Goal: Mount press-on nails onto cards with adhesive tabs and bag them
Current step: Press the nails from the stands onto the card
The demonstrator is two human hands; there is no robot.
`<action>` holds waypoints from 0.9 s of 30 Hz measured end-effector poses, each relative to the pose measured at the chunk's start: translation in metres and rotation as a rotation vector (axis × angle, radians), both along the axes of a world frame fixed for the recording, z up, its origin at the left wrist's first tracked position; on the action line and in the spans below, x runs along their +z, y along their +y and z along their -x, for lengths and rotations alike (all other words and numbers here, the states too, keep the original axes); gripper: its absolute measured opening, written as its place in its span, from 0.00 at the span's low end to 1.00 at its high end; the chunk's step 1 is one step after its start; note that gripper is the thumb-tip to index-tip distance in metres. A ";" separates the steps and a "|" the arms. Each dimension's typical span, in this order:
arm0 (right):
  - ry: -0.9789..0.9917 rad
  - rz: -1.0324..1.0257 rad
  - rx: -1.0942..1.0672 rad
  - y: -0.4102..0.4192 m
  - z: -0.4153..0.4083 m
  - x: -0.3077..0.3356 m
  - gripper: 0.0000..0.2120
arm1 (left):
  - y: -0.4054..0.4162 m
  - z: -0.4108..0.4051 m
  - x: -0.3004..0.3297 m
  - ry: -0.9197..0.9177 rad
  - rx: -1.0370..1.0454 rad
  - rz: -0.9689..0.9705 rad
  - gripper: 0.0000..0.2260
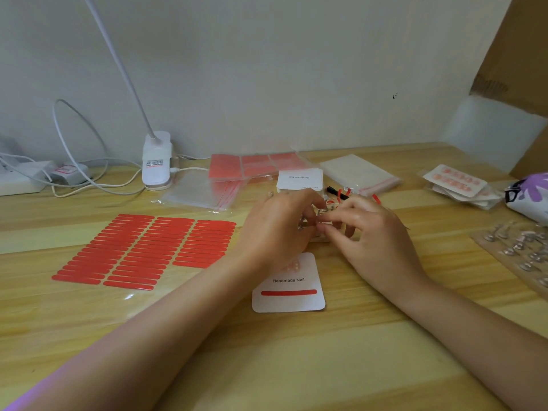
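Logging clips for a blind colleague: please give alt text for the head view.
Both hands, left hand and right hand, meet over a wooden table, pinching something small between them. A white card with a red strip lies just below; a sheet of red tabs lies left.

1. Bare worktop, nearer than both hands: open strip between the forearms, bounded ahead by the card lying just below the left hand.
2. Left of the left hand: sheet of red adhesive tabs lies flat, low obstacle.
3. Beyond the hands: card stack, clear bags and lamp base, closely set.
4. Right of the right hand: narrow bare lane, then strip of nails and bagged cards.
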State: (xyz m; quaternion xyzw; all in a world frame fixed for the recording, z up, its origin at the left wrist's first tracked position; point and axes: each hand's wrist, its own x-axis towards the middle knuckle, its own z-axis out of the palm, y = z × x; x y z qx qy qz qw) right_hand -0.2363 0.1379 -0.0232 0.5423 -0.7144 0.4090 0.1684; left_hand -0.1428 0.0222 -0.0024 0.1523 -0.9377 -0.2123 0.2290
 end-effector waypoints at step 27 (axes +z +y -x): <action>-0.294 -0.012 -0.032 -0.012 0.002 0.000 0.03 | 0.000 0.003 -0.005 0.034 0.023 -0.056 0.14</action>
